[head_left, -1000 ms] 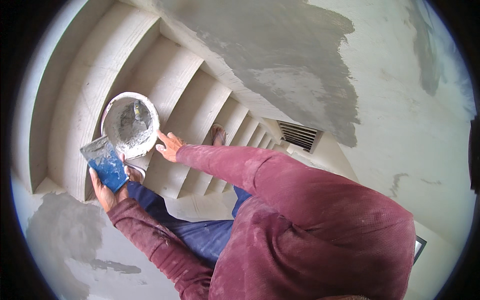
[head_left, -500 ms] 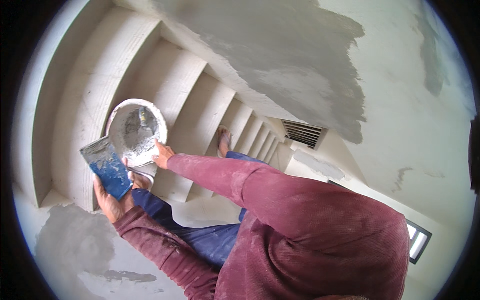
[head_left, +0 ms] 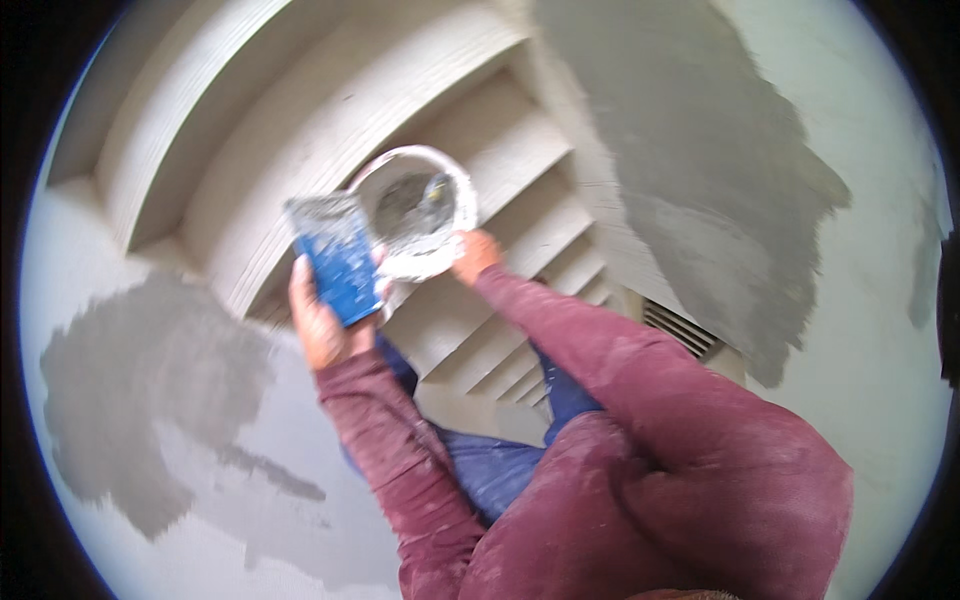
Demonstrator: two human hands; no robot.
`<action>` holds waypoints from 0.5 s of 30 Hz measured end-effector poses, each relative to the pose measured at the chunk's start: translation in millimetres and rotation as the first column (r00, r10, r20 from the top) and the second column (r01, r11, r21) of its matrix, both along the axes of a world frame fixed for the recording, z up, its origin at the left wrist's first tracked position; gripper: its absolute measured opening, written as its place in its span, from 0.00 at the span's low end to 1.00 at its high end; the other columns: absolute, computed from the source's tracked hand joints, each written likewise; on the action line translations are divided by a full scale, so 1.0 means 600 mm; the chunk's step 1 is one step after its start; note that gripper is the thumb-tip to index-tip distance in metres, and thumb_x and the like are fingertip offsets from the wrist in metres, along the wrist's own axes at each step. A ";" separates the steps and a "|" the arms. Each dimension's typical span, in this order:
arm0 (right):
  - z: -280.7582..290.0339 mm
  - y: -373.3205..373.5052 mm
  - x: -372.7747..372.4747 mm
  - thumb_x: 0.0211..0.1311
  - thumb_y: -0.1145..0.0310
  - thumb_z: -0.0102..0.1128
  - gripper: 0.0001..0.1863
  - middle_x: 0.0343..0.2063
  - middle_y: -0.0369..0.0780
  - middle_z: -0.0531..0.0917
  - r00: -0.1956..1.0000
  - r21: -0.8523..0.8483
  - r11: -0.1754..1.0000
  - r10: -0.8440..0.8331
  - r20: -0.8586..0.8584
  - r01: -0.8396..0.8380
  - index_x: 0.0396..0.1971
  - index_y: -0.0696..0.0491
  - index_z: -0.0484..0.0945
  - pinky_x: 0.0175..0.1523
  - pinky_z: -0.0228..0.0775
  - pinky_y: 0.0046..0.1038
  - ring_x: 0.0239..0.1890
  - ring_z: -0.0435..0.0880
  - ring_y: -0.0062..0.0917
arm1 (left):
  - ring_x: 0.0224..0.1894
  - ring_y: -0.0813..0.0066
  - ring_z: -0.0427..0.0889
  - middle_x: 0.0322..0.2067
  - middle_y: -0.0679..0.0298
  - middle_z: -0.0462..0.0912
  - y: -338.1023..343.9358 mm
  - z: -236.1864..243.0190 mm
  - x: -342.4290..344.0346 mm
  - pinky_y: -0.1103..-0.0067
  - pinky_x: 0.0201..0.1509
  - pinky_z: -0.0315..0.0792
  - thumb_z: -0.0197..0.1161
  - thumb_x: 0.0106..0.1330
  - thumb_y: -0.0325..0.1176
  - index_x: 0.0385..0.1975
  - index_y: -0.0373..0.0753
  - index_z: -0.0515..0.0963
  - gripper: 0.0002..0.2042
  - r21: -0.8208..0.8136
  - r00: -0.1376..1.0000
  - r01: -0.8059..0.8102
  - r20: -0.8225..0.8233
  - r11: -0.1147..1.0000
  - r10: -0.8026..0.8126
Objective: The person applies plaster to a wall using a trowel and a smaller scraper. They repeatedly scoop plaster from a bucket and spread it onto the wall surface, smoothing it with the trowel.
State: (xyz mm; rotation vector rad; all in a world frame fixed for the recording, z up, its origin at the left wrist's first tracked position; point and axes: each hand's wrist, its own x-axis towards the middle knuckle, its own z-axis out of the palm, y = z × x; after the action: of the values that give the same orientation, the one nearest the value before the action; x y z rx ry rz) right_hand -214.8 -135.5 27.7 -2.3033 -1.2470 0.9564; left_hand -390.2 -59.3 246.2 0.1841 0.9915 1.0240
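My left hand (head_left: 322, 325) is closed around a blue rectangular plastering float (head_left: 340, 262). Its upward face is smeared with grey-white plaster, thickest along the far edge. To the right of it is a white bucket (head_left: 466, 195) with grey plaster (head_left: 400, 208) inside and its rim caked white. A tool with a partly yellow handle (head_left: 436, 190) stands in the bucket; its lower part is hidden. My right hand (head_left: 477, 256) grips the bucket's near right rim, fingers curled over the edge.
Pale stairs (head_left: 330, 110) curve from the upper left and drop away toward the middle, past my legs (head_left: 490, 470). Walls on both sides carry grey plaster patches, one at left (head_left: 150, 390) and one at right (head_left: 700, 200). A slatted vent (head_left: 680, 328) sits low on the right wall.
The view has turned, so the bucket, float and both hands appear farther right and higher. My right hand has stayed at the bucket rim and my left hand still holds the float.
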 end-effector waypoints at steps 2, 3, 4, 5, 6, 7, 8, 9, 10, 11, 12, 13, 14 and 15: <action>0.000 0.017 0.024 0.39 0.69 0.57 0.16 0.34 0.45 0.77 0.990 0.075 0.988 0.127 0.061 -0.132 0.35 0.50 0.78 0.46 0.68 0.34 0.40 0.76 0.37 | 0.39 0.48 0.77 0.39 0.49 0.74 0.006 -0.003 -0.006 0.66 0.24 0.78 0.42 0.64 0.46 0.45 0.33 0.65 0.21 0.007 0.998 -0.043 0.040 0.999 0.043; 0.010 0.031 0.029 0.38 0.71 0.56 0.18 0.35 0.45 0.77 0.991 0.056 0.989 0.132 0.039 -0.134 0.36 0.50 0.77 0.47 0.67 0.35 0.41 0.75 0.37 | 0.39 0.49 0.77 0.39 0.50 0.74 0.006 -0.008 -0.010 0.67 0.24 0.78 0.42 0.64 0.46 0.45 0.33 0.65 0.21 0.003 0.999 -0.046 -0.009 0.999 0.046; 0.016 0.044 0.030 0.38 0.70 0.57 0.17 0.35 0.44 0.77 0.985 0.042 0.985 0.168 0.045 -0.170 0.35 0.50 0.77 0.47 0.66 0.35 0.42 0.74 0.36 | 0.39 0.50 0.77 0.39 0.50 0.74 0.005 -0.010 -0.011 0.67 0.24 0.77 0.43 0.64 0.46 0.46 0.34 0.65 0.21 -0.023 0.998 -0.053 -0.035 0.998 0.052; 0.021 0.056 0.026 0.37 0.70 0.58 0.17 0.35 0.43 0.77 0.978 0.028 0.979 0.201 0.050 -0.203 0.35 0.49 0.77 0.48 0.65 0.36 0.43 0.74 0.36 | 0.40 0.51 0.77 0.40 0.51 0.74 0.005 -0.009 -0.015 0.67 0.23 0.77 0.43 0.64 0.46 0.46 0.34 0.65 0.21 -0.048 0.997 -0.059 -0.061 0.997 0.056; 0.029 0.069 0.026 0.37 0.69 0.59 0.17 0.35 0.42 0.77 0.970 0.013 0.972 0.232 0.067 -0.233 0.34 0.48 0.77 0.48 0.65 0.36 0.44 0.73 0.35 | 0.40 0.53 0.77 0.40 0.53 0.74 0.003 -0.005 -0.016 0.67 0.24 0.77 0.43 0.64 0.47 0.47 0.36 0.65 0.21 -0.038 0.996 -0.059 -0.074 0.998 0.056; 0.044 0.084 0.022 0.37 0.69 0.59 0.16 0.35 0.41 0.76 0.917 0.083 0.923 0.357 0.180 -0.376 0.34 0.48 0.77 0.48 0.63 0.37 0.45 0.71 0.35 | 0.40 0.53 0.77 0.41 0.53 0.74 0.001 -0.007 -0.018 0.67 0.25 0.77 0.43 0.64 0.48 0.47 0.36 0.65 0.21 -0.042 0.995 -0.058 -0.078 0.997 0.055; 0.056 0.101 0.004 0.38 0.69 0.59 0.16 0.35 0.40 0.76 0.837 0.135 0.848 0.459 0.298 -0.513 0.33 0.48 0.76 0.49 0.61 0.38 0.47 0.70 0.34 | 0.41 0.53 0.77 0.41 0.54 0.74 -0.003 -0.010 -0.025 0.66 0.25 0.77 0.43 0.64 0.48 0.47 0.37 0.65 0.21 -0.045 0.995 -0.056 -0.082 0.997 0.052; 0.062 0.118 0.005 0.39 0.69 0.59 0.15 0.36 0.38 0.76 0.726 0.150 0.754 0.529 0.440 -0.640 0.33 0.48 0.76 0.50 0.60 0.38 0.49 0.68 0.34 | 0.41 0.53 0.77 0.41 0.54 0.74 -0.006 -0.021 -0.021 0.66 0.26 0.77 0.44 0.64 0.49 0.47 0.37 0.65 0.22 -0.048 0.997 -0.044 -0.058 0.998 0.041; 0.036 0.129 0.001 0.42 0.68 0.57 0.14 0.37 0.37 0.75 0.601 0.106 0.680 0.550 0.580 -0.725 0.34 0.48 0.75 0.49 0.58 0.39 0.50 0.66 0.34 | 0.42 0.53 0.76 0.42 0.55 0.74 -0.010 -0.024 -0.023 0.66 0.27 0.76 0.44 0.63 0.50 0.48 0.38 0.65 0.22 -0.053 0.999 -0.052 0.000 0.997 0.052; -0.002 0.142 0.005 0.44 0.67 0.55 0.13 0.39 0.36 0.75 0.455 0.039 0.612 0.544 0.705 -0.790 0.34 0.48 0.75 0.49 0.56 0.41 0.51 0.64 0.34 | 0.43 0.53 0.75 0.42 0.54 0.73 -0.013 -0.019 -0.016 0.66 0.27 0.76 0.43 0.64 0.49 0.48 0.38 0.65 0.22 -0.063 0.997 -0.073 0.005 0.995 0.073; -0.013 0.155 -0.003 0.47 0.66 0.52 0.11 0.37 0.34 0.76 0.354 -0.022 0.565 0.547 0.759 -0.825 0.33 0.47 0.76 0.48 0.55 0.39 0.49 0.65 0.32 | 0.43 0.53 0.75 0.43 0.54 0.73 -0.019 -0.014 -0.018 0.67 0.27 0.76 0.43 0.64 0.49 0.49 0.38 0.64 0.22 -0.070 0.997 -0.065 0.030 0.995 0.067; -0.023 0.166 -0.004 0.50 0.65 0.49 0.10 0.35 0.33 0.78 0.250 -0.090 0.521 0.544 0.801 -0.849 0.31 0.47 0.78 0.48 0.54 0.37 0.47 0.66 0.29 | 0.43 0.52 0.75 0.43 0.54 0.73 -0.023 -0.013 -0.016 0.67 0.27 0.75 0.42 0.64 0.49 0.49 0.38 0.64 0.22 -0.079 0.997 -0.055 0.055 0.995 0.060; -0.037 0.184 -0.011 0.50 0.64 0.49 0.10 0.32 0.31 0.78 0.137 -0.197 0.462 0.594 0.793 -0.864 0.29 0.45 0.79 0.47 0.53 0.36 0.46 0.66 0.28 | 0.43 0.52 0.75 0.43 0.54 0.72 -0.028 -0.016 -0.020 0.67 0.26 0.75 0.42 0.65 0.48 0.49 0.37 0.64 0.22 -0.048 0.996 -0.056 0.061 0.997 0.059; -0.052 0.187 -0.014 0.50 0.63 0.48 0.10 0.30 0.30 0.79 0.034 -0.308 0.406 0.649 0.760 -0.860 0.27 0.44 0.80 0.47 0.52 0.35 0.45 0.66 0.26 | 0.42 0.52 0.75 0.43 0.54 0.72 -0.037 -0.028 -0.021 0.67 0.26 0.75 0.41 0.65 0.48 0.49 0.37 0.64 0.22 -0.036 0.997 -0.045 0.062 0.998 0.047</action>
State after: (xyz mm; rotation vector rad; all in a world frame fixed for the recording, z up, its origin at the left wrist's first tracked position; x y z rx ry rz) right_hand -223.4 -23.5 -3.8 -1.6533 -3.0196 -0.2893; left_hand -402.5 -81.5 229.3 0.1007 0.9594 1.0480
